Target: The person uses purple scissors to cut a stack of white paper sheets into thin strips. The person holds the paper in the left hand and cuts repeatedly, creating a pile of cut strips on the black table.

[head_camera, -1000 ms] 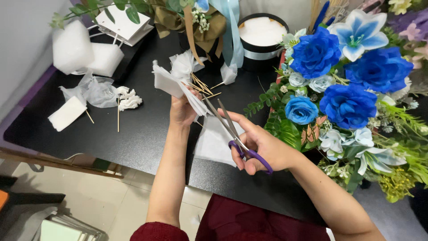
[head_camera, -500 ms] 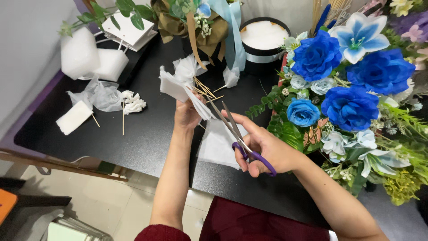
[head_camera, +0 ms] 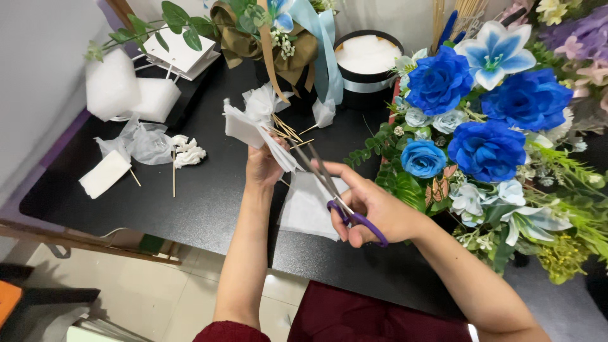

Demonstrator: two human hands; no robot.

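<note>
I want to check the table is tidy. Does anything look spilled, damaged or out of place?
Nothing looks spilled or damaged. A few thin wooden sticks lie loose on the black table beside crumpled plastic wrap. The left hand holds white paper; the right hand holds scissors.

Layout on the table [head_camera: 209,209]: folded tissue [head_camera: 256,130] held in the left hand [head_camera: 265,166] at centre; scissors [head_camera: 332,190] in the right hand [head_camera: 373,209], just right of it. Flower arrangement [head_camera: 487,139] at right; round box [head_camera: 367,63] behind; foam blocks [head_camera: 130,92] at rear left; paper sheet [head_camera: 307,206] beneath the hands.
</note>
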